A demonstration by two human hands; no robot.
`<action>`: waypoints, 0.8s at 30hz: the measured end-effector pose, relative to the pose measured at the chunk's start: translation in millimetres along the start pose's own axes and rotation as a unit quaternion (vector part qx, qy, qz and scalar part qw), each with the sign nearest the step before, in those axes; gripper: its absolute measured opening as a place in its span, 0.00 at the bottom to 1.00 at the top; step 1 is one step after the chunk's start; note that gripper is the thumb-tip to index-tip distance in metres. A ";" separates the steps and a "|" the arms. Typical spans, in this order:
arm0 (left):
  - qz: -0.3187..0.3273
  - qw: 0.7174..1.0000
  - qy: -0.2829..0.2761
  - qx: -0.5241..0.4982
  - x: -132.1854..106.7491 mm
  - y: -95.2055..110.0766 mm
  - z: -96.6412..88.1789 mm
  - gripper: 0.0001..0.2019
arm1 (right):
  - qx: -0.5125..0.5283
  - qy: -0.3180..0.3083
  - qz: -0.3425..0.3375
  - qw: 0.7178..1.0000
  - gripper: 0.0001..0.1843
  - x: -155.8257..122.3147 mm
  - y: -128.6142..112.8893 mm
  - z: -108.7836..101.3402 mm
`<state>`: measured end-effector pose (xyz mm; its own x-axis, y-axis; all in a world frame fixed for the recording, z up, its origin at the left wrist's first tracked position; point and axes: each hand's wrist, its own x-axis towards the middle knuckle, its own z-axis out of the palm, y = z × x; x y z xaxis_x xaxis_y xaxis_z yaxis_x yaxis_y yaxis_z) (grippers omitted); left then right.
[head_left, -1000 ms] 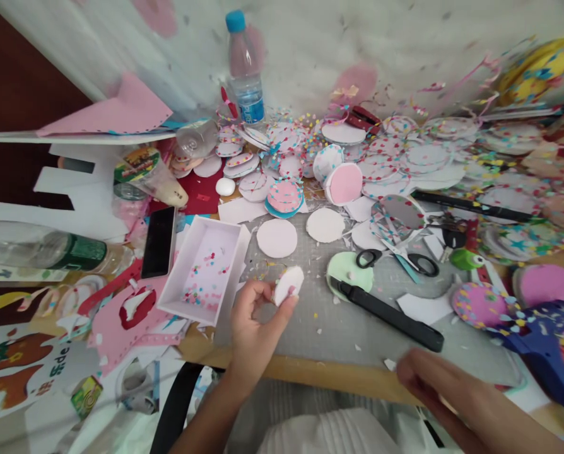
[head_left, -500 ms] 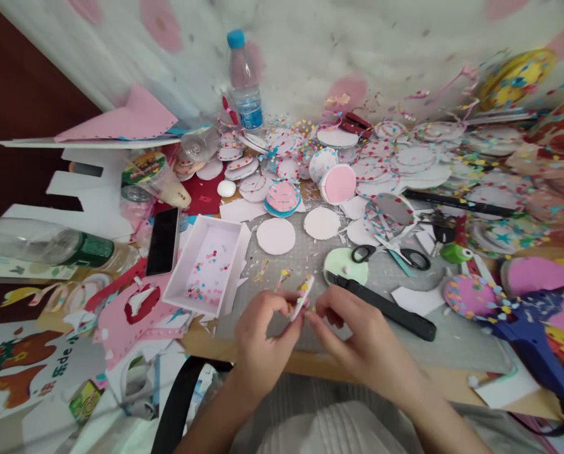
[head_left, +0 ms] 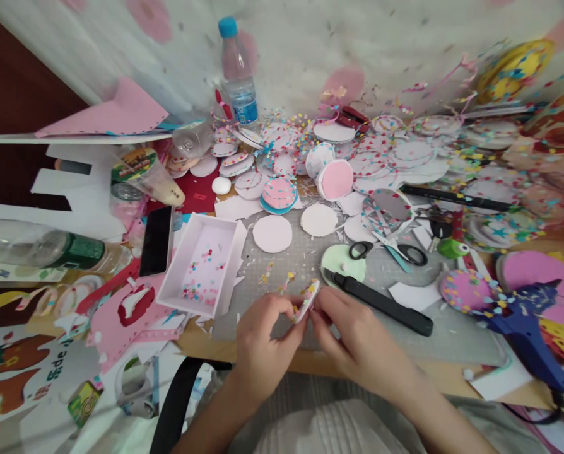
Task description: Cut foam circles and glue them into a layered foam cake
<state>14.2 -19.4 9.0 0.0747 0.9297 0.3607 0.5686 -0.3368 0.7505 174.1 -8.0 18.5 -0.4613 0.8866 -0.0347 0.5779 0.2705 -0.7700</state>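
A small white disc (head_left: pixel 307 302) with yellow bits along its edge is standing tilted between the hands, above the near part of a grey mat (head_left: pixel 305 260). The left hand (head_left: pixel 265 334) is pinching it, thumb below and curled fingers behind, a gap showing between them. The right hand (head_left: pixel 358 331) is meeting it from the other side, its fingers bent and drawn in close against the disc; whether they are gripping it, I cannot tell. The two hands are almost touching at the fingertips.

Just beyond, yellow scraps (head_left: pixel 265 273) are lying on the mat. Farther back, a pale pinkish disc (head_left: pixel 272 234) and a cream disc (head_left: pixel 318 219) are lying flat side by side. To the right, a black tool (head_left: pixel 386 308) is resting with one end on a pale green disc (head_left: pixel 335 255), and scissors (head_left: pixel 388 243) are lying open nearby. To the left, a white box (head_left: pixel 229 274) is holding loose confetti, with a phone (head_left: pixel 156 241) lying beside it. A blue glue gun (head_left: pixel 528 334) is lying at the right of the table (head_left: pixel 197 338).
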 end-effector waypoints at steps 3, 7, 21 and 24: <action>0.007 1.000 -0.001 0.006 0.0 -0.6 0.8 0.12 | -0.015 -0.013 -0.004 1.000 0.12 0.4 0.8 -0.3; 0.016 1.000 -0.013 0.017 -0.8 -2.8 1.7 0.12 | -0.013 -0.020 -0.003 1.000 0.13 2.1 1.3 -1.6; 0.053 0.995 -0.012 0.082 -2.5 -5.4 1.2 0.09 | 0.004 0.012 0.032 0.999 0.10 5.1 4.9 17.6; 0.049 0.996 -0.013 0.078 -3.5 -4.3 0.2 0.09 | 0.024 0.032 0.034 0.999 0.11 6.5 6.7 21.6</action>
<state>11.6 -21.2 4.3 0.1573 0.8975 0.4121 0.6779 -0.4016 0.6158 160.5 -8.5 -0.6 -0.3765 0.9252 -0.0480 0.5726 0.1917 -0.7971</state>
